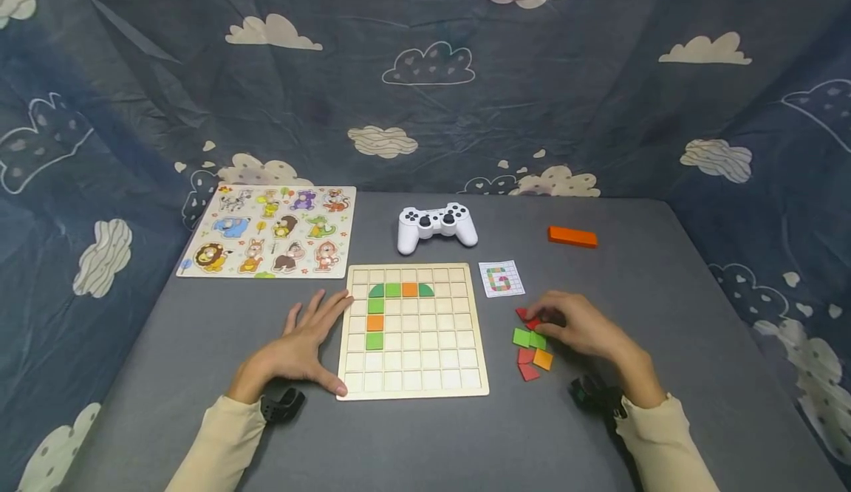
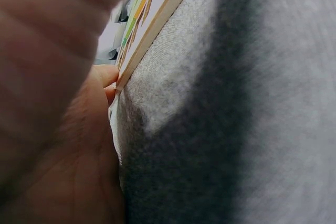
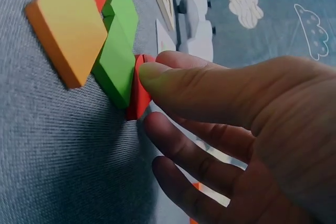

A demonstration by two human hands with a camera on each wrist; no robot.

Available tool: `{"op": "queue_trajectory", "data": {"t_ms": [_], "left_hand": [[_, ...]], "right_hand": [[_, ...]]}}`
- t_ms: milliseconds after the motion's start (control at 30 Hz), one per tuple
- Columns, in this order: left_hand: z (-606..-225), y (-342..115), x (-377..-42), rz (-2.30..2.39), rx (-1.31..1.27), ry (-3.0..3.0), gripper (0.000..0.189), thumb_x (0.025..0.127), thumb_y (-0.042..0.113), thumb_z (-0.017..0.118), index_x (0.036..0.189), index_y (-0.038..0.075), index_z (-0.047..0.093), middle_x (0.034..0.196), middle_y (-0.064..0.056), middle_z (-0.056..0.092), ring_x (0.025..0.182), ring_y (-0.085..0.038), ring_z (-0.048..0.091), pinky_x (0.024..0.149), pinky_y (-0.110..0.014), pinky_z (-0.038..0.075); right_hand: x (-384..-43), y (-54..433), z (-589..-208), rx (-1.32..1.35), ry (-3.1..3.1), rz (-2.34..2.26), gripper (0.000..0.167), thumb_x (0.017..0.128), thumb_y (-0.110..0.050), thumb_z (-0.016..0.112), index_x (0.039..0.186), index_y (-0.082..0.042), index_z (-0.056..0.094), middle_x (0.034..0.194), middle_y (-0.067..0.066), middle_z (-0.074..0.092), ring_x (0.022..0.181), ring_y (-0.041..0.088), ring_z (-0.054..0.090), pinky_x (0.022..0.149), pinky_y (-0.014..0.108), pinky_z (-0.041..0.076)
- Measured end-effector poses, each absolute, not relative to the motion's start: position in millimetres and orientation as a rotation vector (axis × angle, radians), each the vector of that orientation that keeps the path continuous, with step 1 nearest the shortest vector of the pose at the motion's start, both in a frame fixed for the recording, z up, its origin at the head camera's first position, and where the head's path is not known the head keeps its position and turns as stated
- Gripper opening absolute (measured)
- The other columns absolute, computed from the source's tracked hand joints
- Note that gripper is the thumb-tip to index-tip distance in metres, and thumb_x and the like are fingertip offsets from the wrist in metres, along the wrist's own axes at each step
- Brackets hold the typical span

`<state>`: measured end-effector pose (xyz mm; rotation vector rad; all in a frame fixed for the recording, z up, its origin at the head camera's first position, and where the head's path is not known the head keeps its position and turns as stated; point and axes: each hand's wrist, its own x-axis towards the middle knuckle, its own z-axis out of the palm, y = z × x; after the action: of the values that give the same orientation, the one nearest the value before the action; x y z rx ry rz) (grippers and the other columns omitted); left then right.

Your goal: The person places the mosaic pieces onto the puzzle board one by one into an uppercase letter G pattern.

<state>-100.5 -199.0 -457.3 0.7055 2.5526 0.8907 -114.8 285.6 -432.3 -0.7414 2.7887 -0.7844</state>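
My left hand [image 1: 302,346] lies with fingers spread at the left edge of a wooden grid board [image 1: 428,360], thumb at its near corner. In the left wrist view the fingertips touch the board's side [image 2: 152,35]. Green and orange pieces line part of the grid's top row and left column. Right of the board, my right hand [image 1: 583,323] pinches a red tile [image 3: 139,90] between thumb and index finger, low over the table. Beside it lie green tiles [image 1: 522,337], an orange tile [image 1: 543,360] and more red tiles [image 1: 528,372].
A small pattern card [image 1: 501,279] lies off the board's upper right corner. Behind the board sits a white game controller [image 1: 437,226]. An animal puzzle board [image 1: 266,230] is at the back left, an orange block [image 1: 572,237] at the back right. A cloud-patterned cloth [image 1: 425,108] hangs behind.
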Motion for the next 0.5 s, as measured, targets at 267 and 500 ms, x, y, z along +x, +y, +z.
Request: {"op": "queue_trajectory", "data": {"t_ms": [267,500], "left_hand": [[-457.0,-197.9,-100.8,0.886,0.693,2.547,0.143,0.052,0.055,0.095,0.161,0.011,0.013,0.169,-0.014,0.006,0.152,-0.048,-0.007,0.113,-0.071,-0.007],[-455.5,-197.5,-100.6,0.887,0.689,2.543,0.143,0.052,0.055,0.095,0.161,0.012,0.013,0.169,-0.014,0.006,0.152,-0.048,-0.007,0.113,-0.072,-0.007]], "right_hand": [[-115.4,289.7,-433.3,-0.709,2.784,-0.755,0.019,0.084,-0.003,0.078,0.101,-0.010,0.073,0.093,-0.002,0.068,0.080,0.008,0.056,0.073,0.031,0.054],[-116.1,291.1,-430.7,-0.723,2.751,-0.777,0.018,0.085,-0.004,0.078,0.101,-0.009,0.072,0.088,-0.005,0.065,0.079,0.008,0.055,0.071,0.030,0.052]]}}
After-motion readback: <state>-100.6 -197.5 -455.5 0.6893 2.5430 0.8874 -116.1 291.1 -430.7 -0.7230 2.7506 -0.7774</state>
